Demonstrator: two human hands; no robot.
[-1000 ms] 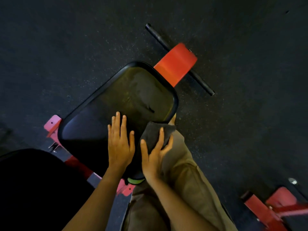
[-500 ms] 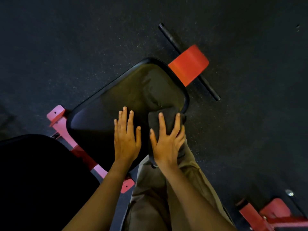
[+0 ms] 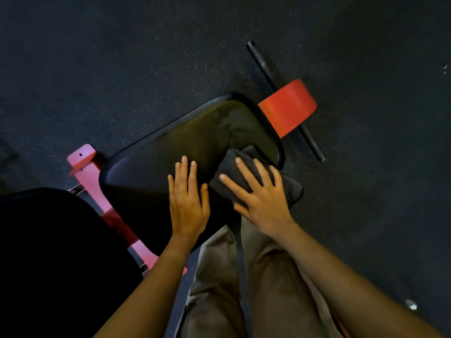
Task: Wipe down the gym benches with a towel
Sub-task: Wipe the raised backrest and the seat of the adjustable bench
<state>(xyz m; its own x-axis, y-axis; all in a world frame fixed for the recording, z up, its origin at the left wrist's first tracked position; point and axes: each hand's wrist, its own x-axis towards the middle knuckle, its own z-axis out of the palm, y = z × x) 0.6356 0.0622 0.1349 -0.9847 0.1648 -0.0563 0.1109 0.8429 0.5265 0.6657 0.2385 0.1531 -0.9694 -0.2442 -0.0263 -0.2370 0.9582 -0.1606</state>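
A black padded bench seat [image 3: 185, 140] fills the middle of the head view, mounted on a red frame [image 3: 85, 167]. My left hand [image 3: 188, 198] lies flat on the pad's near part with straight fingers. Just to its right, my right hand [image 3: 258, 193] presses a dark grey folded towel [image 3: 290, 189] with spread fingers onto the pad's near right corner. Part of the towel hangs past the pad's edge.
A red frame piece [image 3: 288, 108] and a black floor bar [image 3: 268, 74] extend beyond the pad's far end. A second black pad [image 3: 48, 252] lies at the lower left. My khaki trouser legs [image 3: 244, 289] stand against the bench. Dark speckled rubber floor surrounds everything.
My right hand slid the towel from the pad's near edge by my leg up onto the right corner. The left hand stayed flat on the pad. The view shifted slightly.
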